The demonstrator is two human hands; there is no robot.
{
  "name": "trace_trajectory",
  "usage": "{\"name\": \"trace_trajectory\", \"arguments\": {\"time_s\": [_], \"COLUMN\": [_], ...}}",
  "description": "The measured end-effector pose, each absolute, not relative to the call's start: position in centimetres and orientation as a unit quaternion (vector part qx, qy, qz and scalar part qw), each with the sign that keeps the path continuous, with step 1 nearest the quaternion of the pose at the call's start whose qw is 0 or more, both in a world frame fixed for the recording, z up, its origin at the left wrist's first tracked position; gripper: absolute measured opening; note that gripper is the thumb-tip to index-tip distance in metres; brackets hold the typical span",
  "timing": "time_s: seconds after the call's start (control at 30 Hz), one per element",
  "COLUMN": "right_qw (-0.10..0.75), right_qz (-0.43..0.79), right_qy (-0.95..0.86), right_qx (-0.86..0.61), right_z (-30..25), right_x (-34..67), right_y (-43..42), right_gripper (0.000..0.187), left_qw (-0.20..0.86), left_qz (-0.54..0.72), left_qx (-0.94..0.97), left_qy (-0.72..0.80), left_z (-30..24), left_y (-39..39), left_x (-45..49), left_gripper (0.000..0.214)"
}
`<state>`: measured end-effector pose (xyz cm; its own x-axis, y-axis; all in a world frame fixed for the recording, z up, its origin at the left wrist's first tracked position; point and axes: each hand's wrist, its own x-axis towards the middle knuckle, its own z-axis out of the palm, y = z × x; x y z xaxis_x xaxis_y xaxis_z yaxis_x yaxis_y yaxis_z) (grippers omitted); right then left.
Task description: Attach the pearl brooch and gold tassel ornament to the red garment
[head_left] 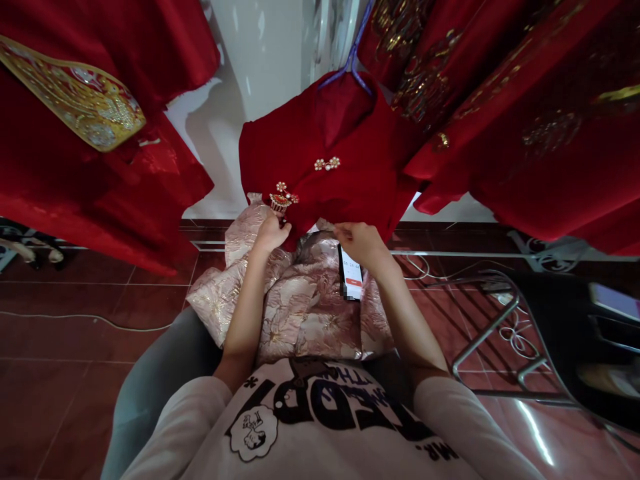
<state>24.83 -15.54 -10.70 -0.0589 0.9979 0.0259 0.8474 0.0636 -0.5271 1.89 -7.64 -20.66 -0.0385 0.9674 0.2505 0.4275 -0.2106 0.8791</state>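
The shiny pink floral brocade fabric [285, 323] bears a slim black phone with a lit screen [352, 272]. Your left hand [273, 233] reaches just under the red-and-gold fan-shaped ornament [280, 200] on the hanging deep-red cloth garment [360, 190]; your right hand [361, 241] curls near its lower edge — what either grips, you can't tell.

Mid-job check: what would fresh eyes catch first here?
A deep red garment hangs at centre, a fan-shaped jewelled ornament glittering against it by the left hand. Below, shiny pinkish floral fabric lies bunched, with a lit phone on it beside the right hand.
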Motion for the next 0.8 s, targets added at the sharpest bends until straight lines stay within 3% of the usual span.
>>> {"name": "trace_trajectory", "arguments": {"time_s": [0.17, 0.33, 0.47, 0.57, 0.67, 0.8], "right_qw": [0.32, 0.381, 0.343, 0.26, 0.246, 0.313], "right_qz": [0.146, 0.188, 0.306, 0.382, 0.359, 0.277], "right_qy": [-0.668, -0.651, -0.629, -0.643, -0.67, -0.663], "right_qx": [-0.656, -0.629, -0.627, -0.611, -0.602, -0.622], "right_z": [-10.7, -10.6, -11.0, -10.9, -10.6, -10.7], "right_x": [25.7, 26.7, 26.9, 27.1, 27.2, 27.4], "right_y": [-16.1, -16.2, -16.2, -16.4, -16.5, -15.8], "right_gripper": [0.027, 0.019, 0.025, 0.029, 0.026, 0.019], "left_qw": [0.396, 0.528, 0.572, 0.59, 0.584, 0.521], "left_qz": [0.377, 0.494, 0.601, 0.566, 0.472, 0.416], "left_qx": [0.615, 0.568, 0.442, 0.483, 0.589, 0.672], "left_qy": [0.568, 0.394, 0.342, 0.315, 0.298, 0.323], "left_z": [-18.6, -17.9, -19.2, -20.1, -20.6, -20.7], "left_y": [-8.7, -9.3, -9.3, -9.3, -9.2, -9.2], "left_x": [2.7, 7.0, 10.2, 10.4, 9.4, 8.4], "left_gripper": [0.017, 0.026, 0.032, 0.036, 0.045, 0.049]}}
